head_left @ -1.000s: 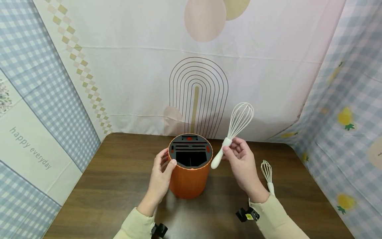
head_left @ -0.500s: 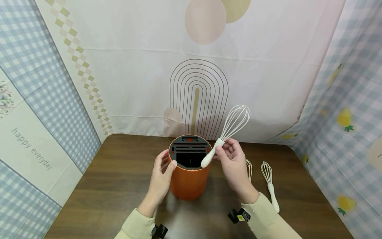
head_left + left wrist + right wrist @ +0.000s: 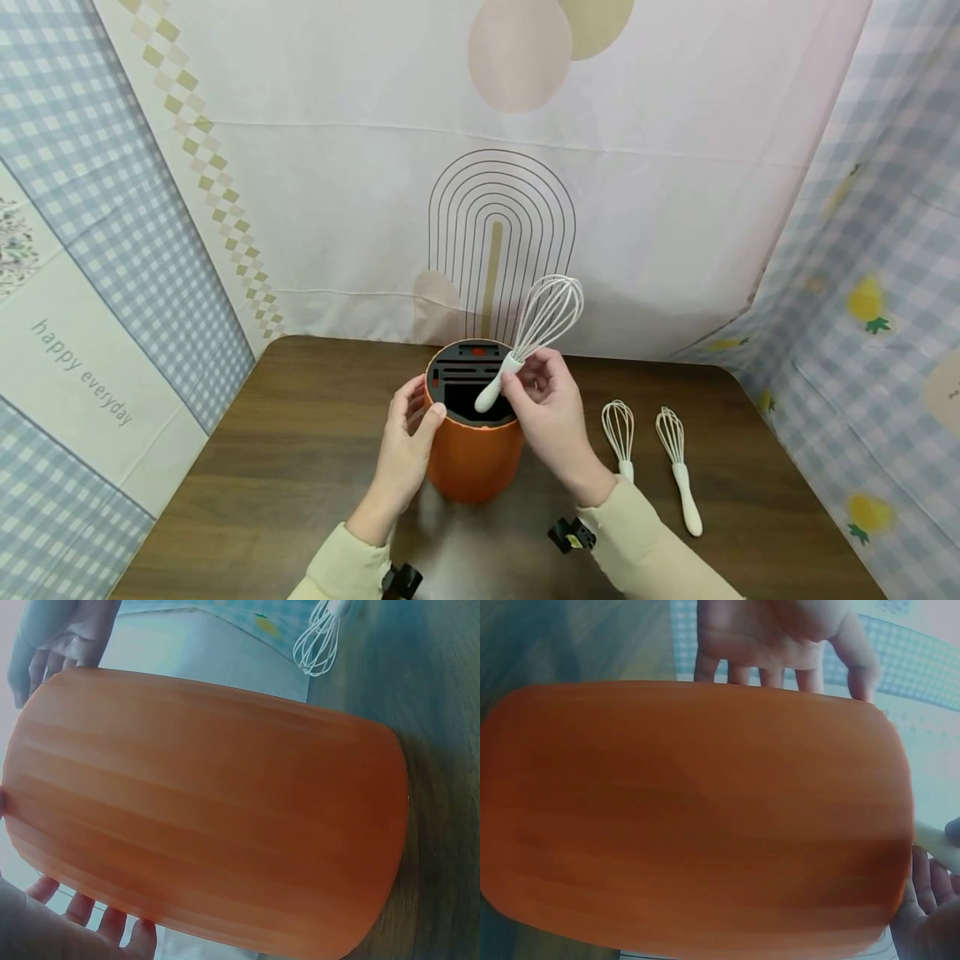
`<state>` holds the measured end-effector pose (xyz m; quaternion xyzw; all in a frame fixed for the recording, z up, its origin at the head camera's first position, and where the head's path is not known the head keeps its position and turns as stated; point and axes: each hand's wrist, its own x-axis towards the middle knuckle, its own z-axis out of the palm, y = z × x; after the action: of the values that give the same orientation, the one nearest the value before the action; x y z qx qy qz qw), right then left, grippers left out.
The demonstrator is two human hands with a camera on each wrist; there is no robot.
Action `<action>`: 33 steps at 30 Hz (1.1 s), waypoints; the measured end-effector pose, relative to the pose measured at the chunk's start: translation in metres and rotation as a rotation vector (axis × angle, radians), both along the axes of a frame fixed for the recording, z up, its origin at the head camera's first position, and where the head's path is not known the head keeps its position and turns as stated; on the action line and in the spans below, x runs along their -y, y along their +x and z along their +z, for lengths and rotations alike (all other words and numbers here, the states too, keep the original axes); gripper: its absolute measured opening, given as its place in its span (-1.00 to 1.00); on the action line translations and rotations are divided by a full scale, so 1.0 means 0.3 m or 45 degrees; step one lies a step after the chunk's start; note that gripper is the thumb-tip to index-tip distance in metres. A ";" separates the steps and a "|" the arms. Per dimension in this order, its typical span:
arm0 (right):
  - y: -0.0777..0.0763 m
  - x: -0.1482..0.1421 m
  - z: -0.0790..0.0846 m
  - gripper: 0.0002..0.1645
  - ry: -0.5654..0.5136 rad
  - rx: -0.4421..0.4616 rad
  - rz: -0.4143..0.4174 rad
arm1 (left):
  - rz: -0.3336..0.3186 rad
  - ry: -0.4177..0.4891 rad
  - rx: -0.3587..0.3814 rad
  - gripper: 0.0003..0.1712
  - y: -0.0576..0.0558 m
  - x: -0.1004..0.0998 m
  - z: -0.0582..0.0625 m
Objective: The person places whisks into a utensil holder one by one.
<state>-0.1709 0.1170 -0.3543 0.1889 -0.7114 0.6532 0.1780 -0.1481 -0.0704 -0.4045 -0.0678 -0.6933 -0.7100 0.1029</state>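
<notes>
An orange utensil holder with a black slotted top stands upright on the table. My left hand grips its left side, thumb at the rim and fingers round behind; the left wrist view shows those fingertips against the wall. In my right hand a white whisk is pinched near the top of its handle. It slants with its wires up and to the right, and the handle end lies over the large dark opening. The right wrist view shows only part of this handle beyond the rim.
Two more white whisks lie on the wooden table to the right: one whisk partly hidden by the right sleeve, another whisk farther right. A patterned cloth hangs behind the table, with checked cloths at both sides.
My right hand has carried the whisk left and slightly down, from beside the holder to over its opening. A whisk on the table has come out from behind the right arm. The left hand stays put.
</notes>
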 end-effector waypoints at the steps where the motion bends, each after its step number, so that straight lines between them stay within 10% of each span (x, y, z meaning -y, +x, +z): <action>1: 0.007 0.009 0.009 -0.67 0.038 -0.012 -0.009 | 0.001 0.002 -0.002 -0.40 -0.006 0.000 -0.009; 10: -0.020 0.056 -0.022 -0.74 0.363 -0.099 -0.055 | 0.027 0.005 -0.042 -0.43 -0.057 0.006 -0.110; 33: -0.026 0.085 -0.055 -0.78 0.839 -0.038 -0.179 | 0.046 -0.008 -0.069 -0.42 -0.060 0.001 -0.113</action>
<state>-0.1789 0.0914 -0.3708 0.1963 -0.8929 0.3711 0.1626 -0.1660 -0.0706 -0.4384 -0.0747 -0.6937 -0.7037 0.1344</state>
